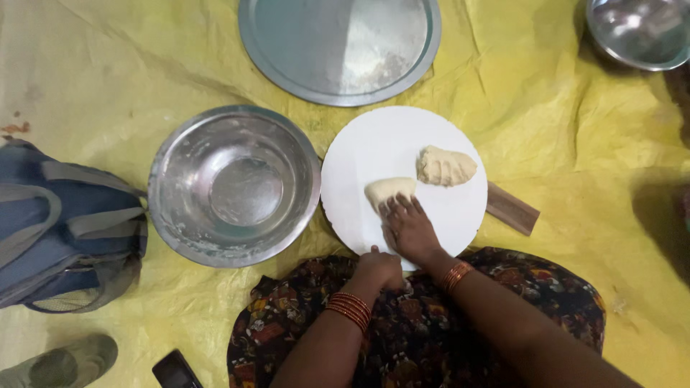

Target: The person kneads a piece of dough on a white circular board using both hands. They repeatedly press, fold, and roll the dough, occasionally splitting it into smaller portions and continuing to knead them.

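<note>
A round white board (374, 147) lies on the yellow sheet in front of me. Two pale dough pieces rest on it: one (445, 166) toward the right, another (388, 189) near the middle. My right hand (408, 228) lies flat on the board, its fingertips pressing the near edge of the middle dough piece. My left hand (379, 269) is curled at the board's near rim, touching it beside the right wrist. Both wrists carry orange bangles.
An empty steel bowl (233, 185) stands left of the board. A flour-dusted steel plate (339, 44) lies beyond it, another steel bowl (640, 30) at the top right. A brown wooden piece (512, 209) pokes out under the board's right. A blue bag (61, 226), a shoe (61, 363) and a dark phone (175, 371) lie left.
</note>
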